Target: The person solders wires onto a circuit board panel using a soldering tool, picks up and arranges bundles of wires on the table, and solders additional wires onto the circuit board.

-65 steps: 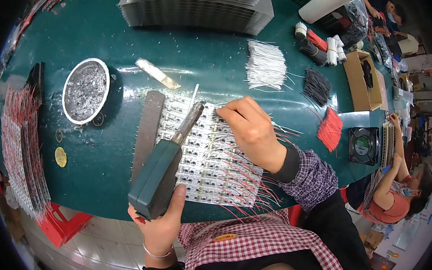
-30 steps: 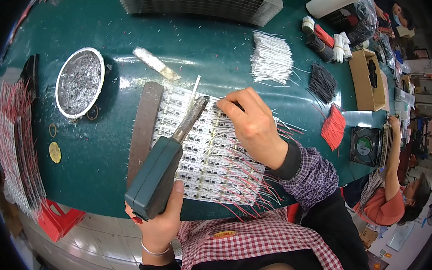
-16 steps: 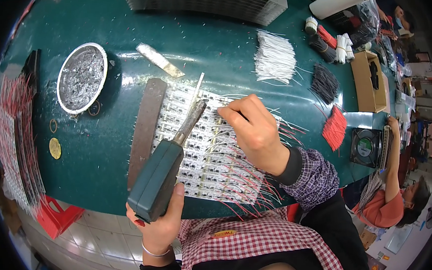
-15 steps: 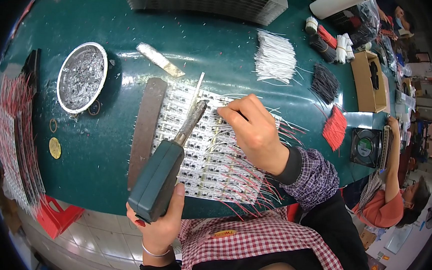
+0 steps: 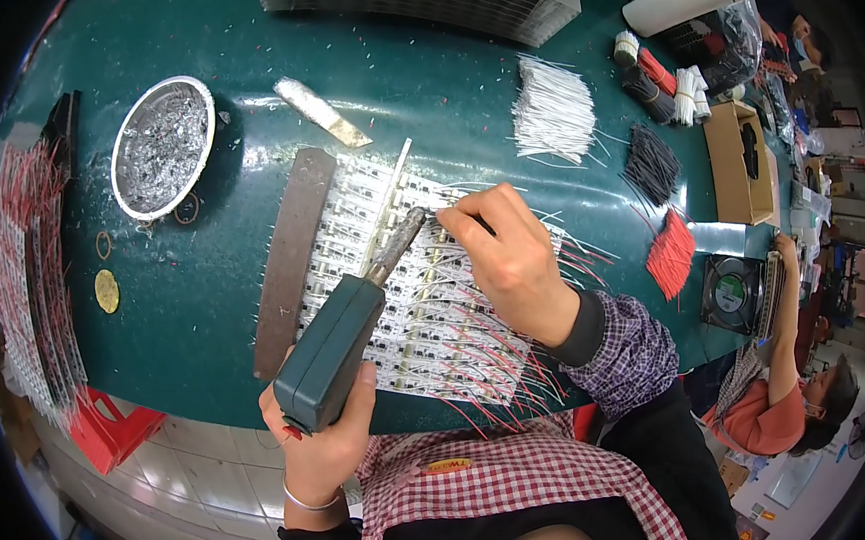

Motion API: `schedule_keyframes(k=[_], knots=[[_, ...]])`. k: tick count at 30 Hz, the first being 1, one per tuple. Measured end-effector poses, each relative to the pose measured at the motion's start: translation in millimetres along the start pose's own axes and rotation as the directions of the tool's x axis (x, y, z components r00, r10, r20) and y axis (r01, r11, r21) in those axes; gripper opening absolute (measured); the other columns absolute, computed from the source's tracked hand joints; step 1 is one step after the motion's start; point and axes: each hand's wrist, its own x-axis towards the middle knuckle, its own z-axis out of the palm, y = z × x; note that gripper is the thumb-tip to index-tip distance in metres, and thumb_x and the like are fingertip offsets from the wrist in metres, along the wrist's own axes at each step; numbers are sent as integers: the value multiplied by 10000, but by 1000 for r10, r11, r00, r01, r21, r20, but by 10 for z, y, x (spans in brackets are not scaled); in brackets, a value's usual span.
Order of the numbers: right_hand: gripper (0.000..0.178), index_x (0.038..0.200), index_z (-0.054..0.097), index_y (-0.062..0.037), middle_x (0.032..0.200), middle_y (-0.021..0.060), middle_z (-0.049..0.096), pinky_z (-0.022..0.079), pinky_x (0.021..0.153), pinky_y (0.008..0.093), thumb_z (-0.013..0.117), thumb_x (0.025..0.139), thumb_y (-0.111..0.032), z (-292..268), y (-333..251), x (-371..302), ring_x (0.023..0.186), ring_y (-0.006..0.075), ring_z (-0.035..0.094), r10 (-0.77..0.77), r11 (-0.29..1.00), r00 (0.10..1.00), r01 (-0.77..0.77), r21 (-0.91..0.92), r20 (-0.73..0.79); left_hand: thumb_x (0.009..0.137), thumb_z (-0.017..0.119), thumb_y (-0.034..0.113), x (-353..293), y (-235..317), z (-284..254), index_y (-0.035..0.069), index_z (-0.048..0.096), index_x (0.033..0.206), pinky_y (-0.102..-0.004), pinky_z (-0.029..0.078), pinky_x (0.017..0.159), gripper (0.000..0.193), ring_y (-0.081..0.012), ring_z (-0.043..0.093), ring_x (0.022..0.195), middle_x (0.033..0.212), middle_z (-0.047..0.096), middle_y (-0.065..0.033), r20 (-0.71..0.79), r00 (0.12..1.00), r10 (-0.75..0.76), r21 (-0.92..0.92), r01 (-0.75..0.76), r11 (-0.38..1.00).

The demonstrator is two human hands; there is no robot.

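Head view: my left hand (image 5: pixel 329 446) clasps the soldering gun (image 5: pixel 331 349), aimed toward 1 o'clock, presumably so its tip (image 5: pixel 415 218) reaches the central circuit-board panel (image 5: pixel 399 363), perhaps weighted by the 9 o'clock bar (image 5: pixel 295 265); my right hand (image 5: pixel 508 257) pinches together, contents hidden.

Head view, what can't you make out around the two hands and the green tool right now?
All in the head view:
Left hand: its grip is partly hidden behind the green tool.
Right hand: what it pinches is too small to tell, partly covered by the hand itself.
Tool tip: too small to tell whether it touches the circuit boards.
Grey stack: cut off by the upper edge.
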Motion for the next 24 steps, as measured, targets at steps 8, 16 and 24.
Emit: schedule_keyframes(k=[8,16,24], knots=[[301,1027,633,33,963,122,576,515,703,340,613,728,11,-15,-21,6,894,267,573,-5,999,1000,6,-41,22,759,775,3,37,45,-13,-29,681,884,-260,468,580,160,-113,610,647,773,660,-57,39,997,61,73,-64,995],[284,1005,621,34,953,122,569,513,691,341,617,722,18,-2,-24,3,890,267,570,-14,999,1000,15,-47,11,754,811,45,-171,-81,-59,-22,710,936,-287,512,632,219,-163,655,677,843,705,-79,-140,984,-106,2,107,994],[321,1015,622,34,944,123,584,507,683,342,623,694,24,-28,-50,0,865,268,571,-88,995,993,84,-61,-74,760,810,60,-174,-38,-79,-29,717,951,-289,530,642,231,-160,683,696,841,730,-101,-135,984,-115,7,117,993]])
